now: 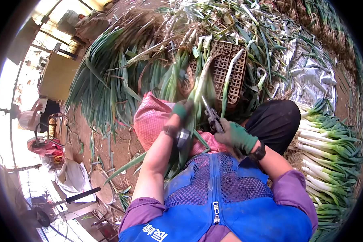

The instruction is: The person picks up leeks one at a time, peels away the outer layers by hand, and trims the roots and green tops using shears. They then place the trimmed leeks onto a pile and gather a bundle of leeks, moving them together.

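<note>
My left hand, in a green glove and smeared by motion, is closed around a leek, whose pale root end points away from me. My right hand, gloved in green too, grips a dark grey blow gun. Its thin nozzle is right beside the leek's stalk. A pink checked cloth covers my lap, under the left wrist. Just beyond the hands is a brown plastic crate with a single leek lying across it.
Untrimmed leeks are heaped at the far left. Peeled leeks with white stalks lie in a row on my right. Stripped leaves litter the ground ahead, beside a silvery sheet. A fan stands at lower left.
</note>
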`<action>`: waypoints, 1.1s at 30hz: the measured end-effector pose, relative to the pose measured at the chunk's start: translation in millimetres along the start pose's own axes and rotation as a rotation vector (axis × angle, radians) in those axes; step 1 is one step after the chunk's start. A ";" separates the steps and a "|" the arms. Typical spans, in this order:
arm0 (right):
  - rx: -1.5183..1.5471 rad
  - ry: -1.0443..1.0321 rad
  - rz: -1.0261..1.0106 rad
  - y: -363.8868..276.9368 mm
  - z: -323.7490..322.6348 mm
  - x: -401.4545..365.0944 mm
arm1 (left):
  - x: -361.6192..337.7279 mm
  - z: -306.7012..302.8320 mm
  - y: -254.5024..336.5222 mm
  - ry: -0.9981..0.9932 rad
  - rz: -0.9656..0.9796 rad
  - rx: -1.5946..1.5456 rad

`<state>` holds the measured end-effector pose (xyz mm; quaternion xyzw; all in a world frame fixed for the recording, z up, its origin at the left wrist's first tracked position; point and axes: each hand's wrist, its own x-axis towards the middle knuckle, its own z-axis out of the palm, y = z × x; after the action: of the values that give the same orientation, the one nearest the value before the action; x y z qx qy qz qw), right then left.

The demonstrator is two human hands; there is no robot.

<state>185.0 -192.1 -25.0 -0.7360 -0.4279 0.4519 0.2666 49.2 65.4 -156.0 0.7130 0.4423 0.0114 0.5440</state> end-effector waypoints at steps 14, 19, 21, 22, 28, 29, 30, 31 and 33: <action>0.039 0.059 -0.036 10.9 -1.6 26.6 | -11.7 -11.5 49.2 -0.061 -0.153 -0.421; 0.070 0.101 0.114 9.4 -2.5 23.9 | 9.4 -15.3 46.4 -0.061 0.014 -0.120; 0.188 0.091 0.131 15.0 -3.0 32.7 | 23.1 -16.1 31.1 -0.018 -0.041 0.091; 0.180 0.105 0.120 13.2 -6.4 38.5 | 14.4 -15.3 42.5 0.029 -0.191 0.096; 0.021 0.257 0.103 32.9 -29.0 120.7 | -10.3 -10.2 68.2 0.137 0.106 0.411; 0.112 0.242 0.133 29.0 -37.3 128.5 | -12.1 -6.4 68.7 -0.034 0.071 0.003; 0.137 0.211 0.159 36.0 -42.0 141.1 | -14.0 -2.7 67.7 -0.205 0.034 -0.406; 0.160 0.182 0.185 35.2 -48.4 149.3 | -9.6 -3.0 62.8 -0.259 -0.003 -0.425; 0.080 0.211 0.148 30.9 -53.3 149.9 | -10.4 -0.2 59.6 -0.245 0.017 -0.384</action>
<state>278.5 -77.1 -90.6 -0.7978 -0.3237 0.4070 0.3050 79.6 57.9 -104.3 0.5960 0.3567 0.0132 0.7193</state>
